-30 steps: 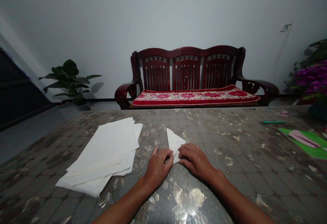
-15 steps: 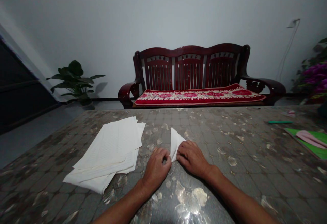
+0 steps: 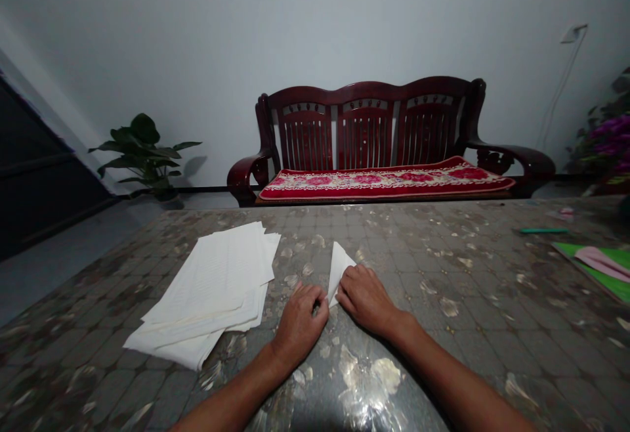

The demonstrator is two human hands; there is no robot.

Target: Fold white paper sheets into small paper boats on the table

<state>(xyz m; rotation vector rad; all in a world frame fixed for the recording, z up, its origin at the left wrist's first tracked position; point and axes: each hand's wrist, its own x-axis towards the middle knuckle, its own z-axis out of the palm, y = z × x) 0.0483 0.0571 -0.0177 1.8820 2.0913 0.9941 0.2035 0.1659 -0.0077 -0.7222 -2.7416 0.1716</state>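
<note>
A small piece of white paper (image 3: pixel 338 268), folded to a narrow triangle, lies on the patterned table (image 3: pixel 443 366) with its tip pointing away from me. My left hand (image 3: pixel 301 317) pinches its lower left corner between thumb and curled forefinger. Against its right side, my right hand (image 3: pixel 365 297) is closed over the paper with bent fingers, hiding part of it. To the left of my hands lies a loose stack of white paper sheets (image 3: pixel 216 281), faintly lined, with uneven edges.
At the right are a green pen (image 3: pixel 544 230) and a green sheet (image 3: pixel 610 287) with a pink strip (image 3: pixel 603 263) on it. Beyond the table stand a dark red wooden bench (image 3: pixel 364 123) and a potted plant (image 3: pixel 142 156).
My right hand has shifted slightly up and left along the folded paper, whose tip leans a little more to the right. My left hand keeps its pinch. The view has tilted slightly.
</note>
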